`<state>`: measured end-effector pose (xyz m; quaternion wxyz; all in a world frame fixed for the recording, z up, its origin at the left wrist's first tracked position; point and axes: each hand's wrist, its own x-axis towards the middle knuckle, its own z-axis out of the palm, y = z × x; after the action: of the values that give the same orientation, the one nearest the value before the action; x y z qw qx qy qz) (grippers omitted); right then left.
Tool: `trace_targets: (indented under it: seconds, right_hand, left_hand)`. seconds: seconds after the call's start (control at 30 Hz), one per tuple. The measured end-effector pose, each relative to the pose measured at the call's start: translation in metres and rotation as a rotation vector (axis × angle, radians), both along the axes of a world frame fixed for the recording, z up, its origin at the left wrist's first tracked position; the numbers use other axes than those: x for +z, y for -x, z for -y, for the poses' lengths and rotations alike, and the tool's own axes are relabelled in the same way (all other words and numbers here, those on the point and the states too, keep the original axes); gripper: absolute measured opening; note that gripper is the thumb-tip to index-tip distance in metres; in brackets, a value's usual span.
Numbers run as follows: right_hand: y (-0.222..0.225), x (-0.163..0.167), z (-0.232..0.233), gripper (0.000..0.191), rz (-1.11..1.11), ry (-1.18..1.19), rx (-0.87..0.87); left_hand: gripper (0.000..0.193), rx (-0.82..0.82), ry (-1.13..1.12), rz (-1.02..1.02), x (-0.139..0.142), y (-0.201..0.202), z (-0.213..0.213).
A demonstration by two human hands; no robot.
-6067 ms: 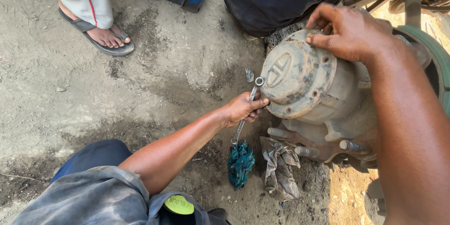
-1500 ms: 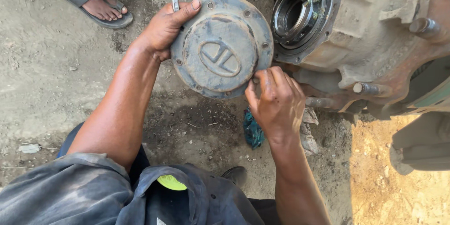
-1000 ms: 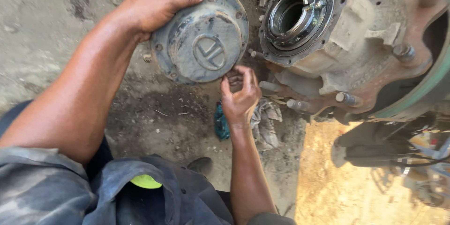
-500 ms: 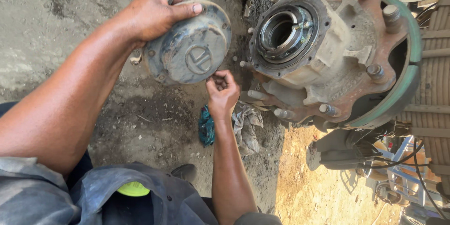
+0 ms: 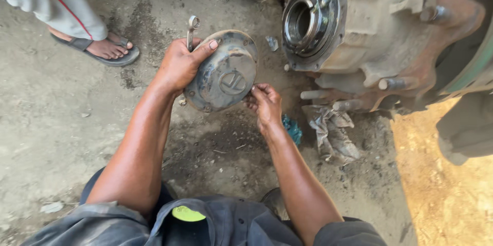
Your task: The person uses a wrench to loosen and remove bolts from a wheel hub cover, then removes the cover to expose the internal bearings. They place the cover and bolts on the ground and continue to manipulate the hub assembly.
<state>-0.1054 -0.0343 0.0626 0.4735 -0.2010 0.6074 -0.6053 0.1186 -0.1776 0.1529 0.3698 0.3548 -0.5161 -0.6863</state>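
The hub cap (image 5: 223, 74), now carried farther from the open hub (image 5: 313, 23), is being gripped by left hand (image 5: 179, 64) fingers; right hand (image 5: 264, 103) fingers are pinching its rim.

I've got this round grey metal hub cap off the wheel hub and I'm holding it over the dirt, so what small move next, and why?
Probably set the round grey metal hub cap down. The left hand grips both cap and wrench, while the right hand only pinches its rim.
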Motion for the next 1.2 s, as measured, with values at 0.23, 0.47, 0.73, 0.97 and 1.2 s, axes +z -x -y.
trace_targets:
  seconds: [0.23, 0.47, 0.73, 0.97, 1.2]
  right_hand:
    - [0.009, -0.006, 0.001, 0.01, -0.179, -0.061, -0.013]
    - [0.003, 0.037, -0.017, 0.016, -1.091, -0.034, 0.137]
    - [0.004, 0.039, -0.035, 0.017, -1.041, -0.074, 0.246]
    - [0.009, 0.025, -0.034, 0.019, -1.11, -0.003, 0.256]
    - [0.009, 0.024, -0.033, 0.023, -1.117, -0.085, 0.246]
  left_hand:
    - [0.034, 0.007, 0.007, 0.081, -0.012, 0.007, -0.004]
    - [0.029, 0.034, -0.077, 0.095, -0.019, 0.019, -0.003]
    - [0.031, -0.026, 0.093, -0.038, -0.044, 0.024, -0.01]
    - [0.031, -0.047, 0.032, 0.081, -0.03, 0.026, -0.013]
    - [0.033, -0.056, -0.063, 0.154, -0.017, 0.026, -0.015]
